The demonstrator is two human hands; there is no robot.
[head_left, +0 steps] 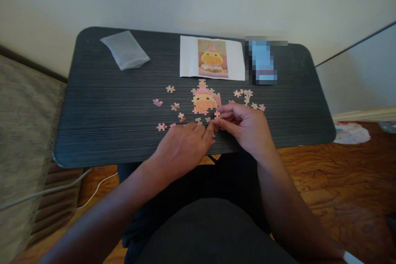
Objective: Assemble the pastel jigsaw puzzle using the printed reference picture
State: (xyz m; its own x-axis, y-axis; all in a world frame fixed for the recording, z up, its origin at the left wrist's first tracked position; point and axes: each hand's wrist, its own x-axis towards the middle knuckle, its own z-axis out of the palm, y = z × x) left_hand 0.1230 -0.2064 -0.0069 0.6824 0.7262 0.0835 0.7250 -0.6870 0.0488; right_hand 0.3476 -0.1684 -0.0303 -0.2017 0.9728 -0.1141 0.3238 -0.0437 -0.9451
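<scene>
A partly joined jigsaw (204,100) showing a yellow figure on pink lies in the middle of the dark table (102,111). Loose pieces (169,88) are scattered left and right of it. My left hand (182,145) rests on the table just below the jigsaw, fingers together and pointing at the small pieces near its lower edge. My right hand (244,126) meets it from the right, fingertips pinched on a small puzzle piece (216,123). What lies under the left fingertips is hidden.
A reference print (213,57) of the same picture lies at the table's back. A clear plastic bag (125,49) sits at the back left, a blurred blue item (262,62) at the back right. Wooden floor, cables and a rug lie below.
</scene>
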